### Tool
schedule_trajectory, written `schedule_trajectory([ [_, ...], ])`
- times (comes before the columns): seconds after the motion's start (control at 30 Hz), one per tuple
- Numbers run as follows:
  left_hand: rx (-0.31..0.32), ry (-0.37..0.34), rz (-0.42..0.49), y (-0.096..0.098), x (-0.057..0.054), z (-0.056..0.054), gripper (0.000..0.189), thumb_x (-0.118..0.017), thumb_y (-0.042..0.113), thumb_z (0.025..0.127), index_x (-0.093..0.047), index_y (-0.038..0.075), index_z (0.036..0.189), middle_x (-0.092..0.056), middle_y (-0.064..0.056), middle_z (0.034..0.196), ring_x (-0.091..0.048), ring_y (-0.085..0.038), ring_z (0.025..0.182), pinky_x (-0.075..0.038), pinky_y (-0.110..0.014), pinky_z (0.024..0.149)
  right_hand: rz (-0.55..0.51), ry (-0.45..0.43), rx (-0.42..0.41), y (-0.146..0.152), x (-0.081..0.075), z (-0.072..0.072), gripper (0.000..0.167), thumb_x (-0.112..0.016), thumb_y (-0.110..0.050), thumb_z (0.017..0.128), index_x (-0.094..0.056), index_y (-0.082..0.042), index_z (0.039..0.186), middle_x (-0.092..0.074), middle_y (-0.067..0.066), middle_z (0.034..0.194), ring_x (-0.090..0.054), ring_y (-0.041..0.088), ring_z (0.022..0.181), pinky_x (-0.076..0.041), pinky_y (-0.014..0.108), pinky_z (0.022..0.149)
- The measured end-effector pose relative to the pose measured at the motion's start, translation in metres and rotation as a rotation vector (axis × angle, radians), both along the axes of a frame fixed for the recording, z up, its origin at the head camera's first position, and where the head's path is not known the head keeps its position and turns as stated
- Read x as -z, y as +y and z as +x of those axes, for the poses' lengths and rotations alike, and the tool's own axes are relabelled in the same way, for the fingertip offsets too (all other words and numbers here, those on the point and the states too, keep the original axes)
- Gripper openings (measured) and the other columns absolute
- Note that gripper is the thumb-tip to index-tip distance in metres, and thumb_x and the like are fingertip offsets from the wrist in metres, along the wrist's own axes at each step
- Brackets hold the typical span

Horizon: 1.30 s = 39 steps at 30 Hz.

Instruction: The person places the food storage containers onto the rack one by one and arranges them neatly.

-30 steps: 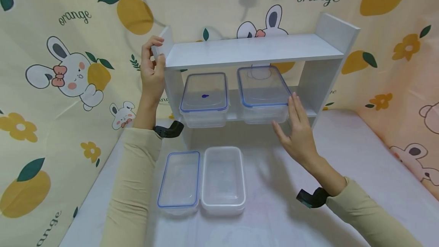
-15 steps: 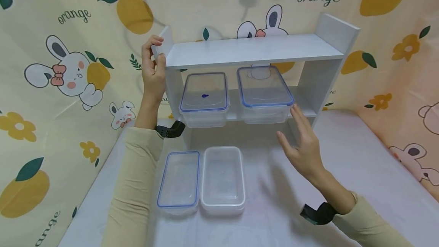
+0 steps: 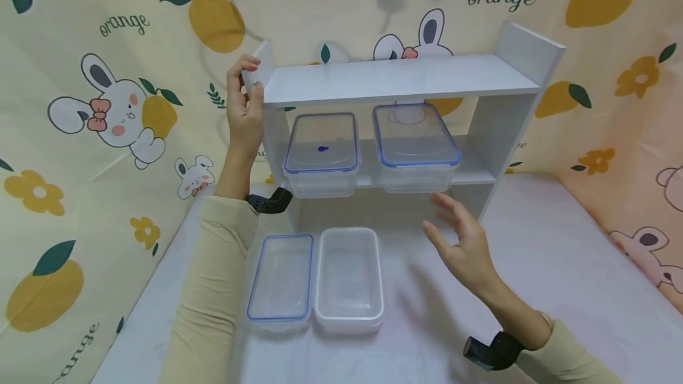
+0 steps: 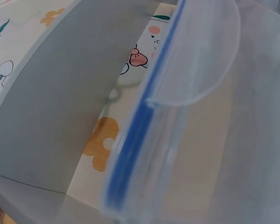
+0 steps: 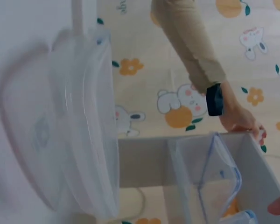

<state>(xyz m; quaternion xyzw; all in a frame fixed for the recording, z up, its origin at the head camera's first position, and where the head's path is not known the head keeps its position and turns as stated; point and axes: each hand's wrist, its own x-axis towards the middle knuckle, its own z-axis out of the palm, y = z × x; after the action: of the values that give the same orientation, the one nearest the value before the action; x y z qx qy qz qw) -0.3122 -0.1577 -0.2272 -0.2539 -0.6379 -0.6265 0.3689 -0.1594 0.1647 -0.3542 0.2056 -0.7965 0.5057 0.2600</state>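
My left hand [image 3: 245,108] grips the front edge of the left side panel of a white two-tier shelf [image 3: 400,82]. Fingers wrap round the outside, and the thumb lies on the front. Below and in front of the right-hand box, my right hand [image 3: 465,250] is held in the air, fingers spread and holding nothing. On the middle board stand two clear food containers with blue-rimmed lids, a left container [image 3: 322,153] and a right container [image 3: 417,150]; both jut out past the board's front. The left wrist view is filled by a blue-edged lid [image 4: 135,140] beside the shelf's side panel [image 4: 60,93].
On the white table surface [image 3: 427,342] before the shelf lie a blue-rimmed container [image 3: 280,280] and, right beside it, a container with a whitish rim [image 3: 349,277]. A printed cloth [image 3: 309,5] with rabbits and oranges hangs behind and along the sides.
My right hand has left the front right corner of the right container on the shelf and dropped below it. The left hand keeps its grip on the shelf; the view has shifted slightly.
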Motion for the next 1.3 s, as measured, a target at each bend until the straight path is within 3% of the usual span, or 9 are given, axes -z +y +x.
schedule_trajectory([
  [0.2, -0.006, 0.013, -0.021, -0.001, 0.0, 0.002, 0.026, -0.037, -0.002, 0.093, -0.045, 0.013, 0.113, -0.047, 0.002, 0.129, -0.04, -0.006, 0.126, -0.032, -0.03, 0.113, -0.035, -0.145, -0.093, -0.005, 0.009, 0.002, 0.046, -0.058, 0.006, 0.089, -0.044, 0.01, 0.132, -0.054, 0.022, 0.128, -0.049, -0.012, 0.115, -0.043, 0.005, 0.093],
  [0.4, -0.004, 0.018, -0.03, -0.002, 0.002, 0.0, 0.025, -0.037, -0.001, 0.094, -0.045, 0.014, 0.113, -0.047, 0.002, 0.13, -0.039, -0.007, 0.127, -0.031, -0.034, 0.114, -0.05, -0.23, -0.141, -0.015, 0.017, 0.005, 0.043, -0.061, 0.004, 0.087, -0.049, 0.008, 0.129, -0.06, 0.025, 0.12, -0.055, -0.013, 0.107, -0.046, 0.007, 0.088],
  [0.63, -0.026, 0.019, -0.039, -0.004, 0.001, 0.002, 0.025, -0.038, 0.0, 0.093, -0.046, 0.015, 0.112, -0.047, 0.009, 0.127, -0.038, -0.028, 0.127, -0.036, -0.025, 0.098, -0.048, -0.383, -0.143, -0.022, 0.022, 0.006, 0.042, -0.062, -0.003, 0.089, -0.05, 0.006, 0.129, -0.062, 0.024, 0.12, -0.058, -0.009, 0.103, -0.048, 0.01, 0.087],
  [0.87, 0.001, 0.01, -0.025, -0.002, 0.002, 0.001, 0.026, -0.038, -0.001, 0.094, -0.046, 0.015, 0.112, -0.047, 0.012, 0.126, -0.04, -0.021, 0.127, -0.036, -0.027, 0.1, -0.097, -0.541, -0.185, -0.027, 0.031, 0.007, 0.043, -0.063, -0.007, 0.089, -0.051, 0.007, 0.128, -0.062, 0.027, 0.119, -0.06, -0.009, 0.097, -0.049, 0.013, 0.086],
  [1.0, -0.014, 0.003, -0.028, -0.001, 0.002, 0.001, 0.026, -0.038, -0.001, 0.094, -0.046, 0.015, 0.113, -0.046, 0.013, 0.127, -0.041, -0.017, 0.124, -0.036, -0.027, 0.103, -0.092, -0.619, -0.174, -0.028, 0.039, 0.005, 0.045, -0.064, -0.01, 0.089, -0.051, 0.006, 0.129, -0.062, 0.026, 0.12, -0.059, -0.009, 0.094, -0.049, 0.014, 0.085],
  [1.13, -0.033, 0.004, -0.032, -0.002, 0.002, 0.002, 0.026, -0.039, -0.001, 0.094, -0.046, 0.015, 0.113, -0.047, 0.012, 0.127, -0.041, -0.009, 0.12, -0.036, -0.026, 0.102, -0.077, -0.724, -0.176, -0.03, 0.046, 0.0, 0.048, -0.063, -0.012, 0.09, -0.049, 0.007, 0.131, -0.063, 0.024, 0.115, -0.06, -0.001, 0.091, -0.053, 0.02, 0.083],
  [1.3, -0.023, 0.005, -0.037, -0.003, 0.002, 0.001, 0.024, -0.038, 0.0, 0.093, -0.046, 0.015, 0.112, -0.047, 0.011, 0.127, -0.041, -0.007, 0.119, -0.035, -0.024, 0.096, -0.112, -0.831, -0.195, -0.033, 0.053, -0.005, 0.053, -0.062, -0.012, 0.089, -0.044, 0.013, 0.133, -0.063, 0.016, 0.105, -0.061, 0.007, 0.085, -0.057, 0.029, 0.08],
])
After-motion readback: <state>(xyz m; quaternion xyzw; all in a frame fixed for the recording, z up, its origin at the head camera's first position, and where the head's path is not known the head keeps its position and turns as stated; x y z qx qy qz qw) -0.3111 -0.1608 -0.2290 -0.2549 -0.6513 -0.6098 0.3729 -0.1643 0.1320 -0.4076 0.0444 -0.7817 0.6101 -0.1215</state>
